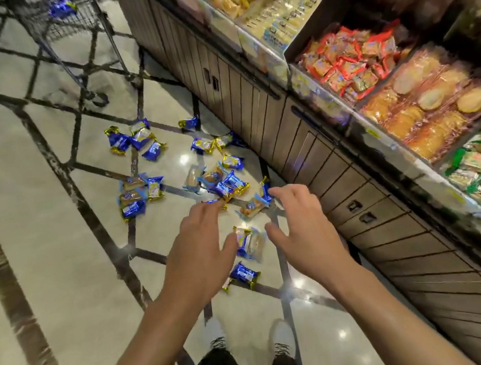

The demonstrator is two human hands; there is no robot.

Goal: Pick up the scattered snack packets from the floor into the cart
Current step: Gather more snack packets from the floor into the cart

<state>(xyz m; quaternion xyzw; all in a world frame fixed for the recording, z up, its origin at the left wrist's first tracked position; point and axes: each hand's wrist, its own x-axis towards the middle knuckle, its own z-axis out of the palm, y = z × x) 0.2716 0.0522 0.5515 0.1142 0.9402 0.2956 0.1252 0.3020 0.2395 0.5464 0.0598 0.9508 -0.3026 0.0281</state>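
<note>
1. My left hand [199, 247] hangs spread and holds nothing, ready to scoop.
2. The snack packets [223, 185] lie scattered ahead of and between both hands (nearest pair between the thumbs).
3. My right hand [301, 223] is spread too, empty.
4. The cart [67, 29] stands well beyond my left hand.

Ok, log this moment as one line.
stage: reaching | left hand: open, empty | right hand: open, empty | snack packets: scattered on floor | cart: one packet inside

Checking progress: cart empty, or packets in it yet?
Not empty: one blue packet shows inside the cart; its other contents are out of frame.
</note>
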